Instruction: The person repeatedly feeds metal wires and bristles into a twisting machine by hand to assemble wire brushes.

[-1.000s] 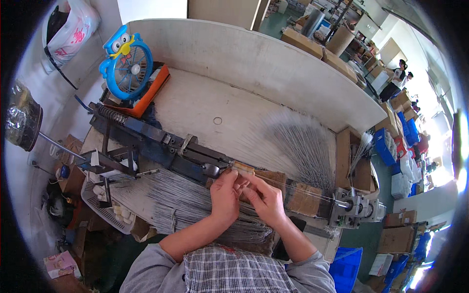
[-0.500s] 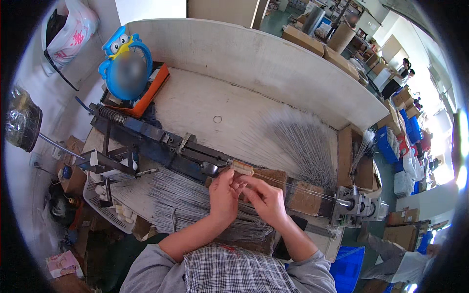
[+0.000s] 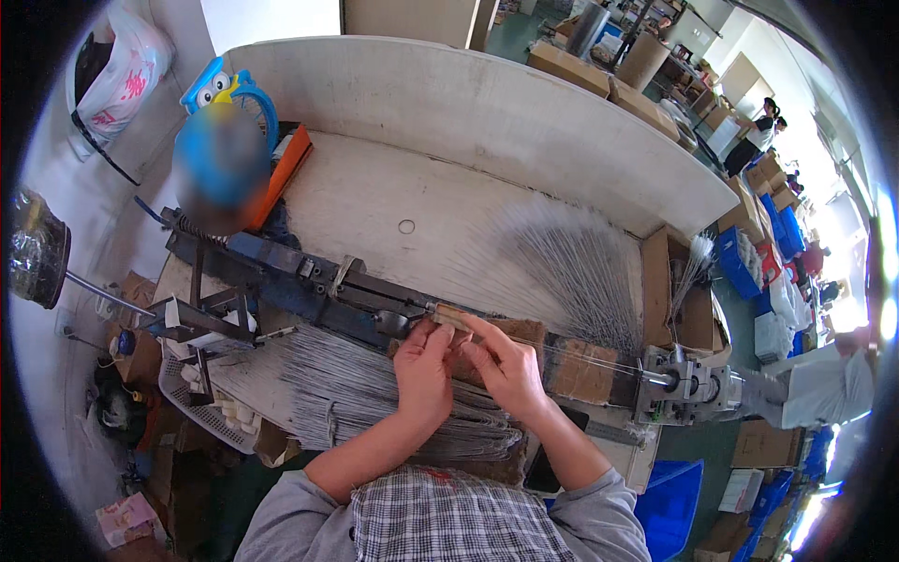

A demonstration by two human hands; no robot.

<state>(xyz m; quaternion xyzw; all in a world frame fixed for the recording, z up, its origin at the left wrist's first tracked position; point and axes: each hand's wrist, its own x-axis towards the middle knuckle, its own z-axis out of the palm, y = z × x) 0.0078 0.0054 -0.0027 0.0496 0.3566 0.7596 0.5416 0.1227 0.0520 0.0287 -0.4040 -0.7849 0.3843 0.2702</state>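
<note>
My left hand (image 3: 426, 371) is closed in a pinch just below a small tan block (image 3: 453, 317) on a long dark metal bar (image 3: 272, 257). Whatever its fingertips hold is hidden. My right hand (image 3: 510, 373) comes in from the right, its index finger reaching to the block's edge and its thumb bent toward the left fingertips; the fingers are closed, and what lies between them cannot be seen. Thin wires (image 3: 599, 362) run from near the block to a metal chuck (image 3: 667, 378) at the right. A rounded dark metal piece (image 3: 391, 324) sits beside my left fingertips.
A large bundle of thin metal wires (image 3: 375, 393) lies in front of the bar. More wires (image 3: 581, 258) fan out behind it. A cardboard box (image 3: 667, 290) stands at the right, a blue bin (image 3: 670, 501) below. A round blue cartoon-framed object (image 3: 220, 169) stands back left.
My right index finger has straightened and moved up to the block. Both hands stay close together. The view has shifted slightly, and a person at the far right has moved.
</note>
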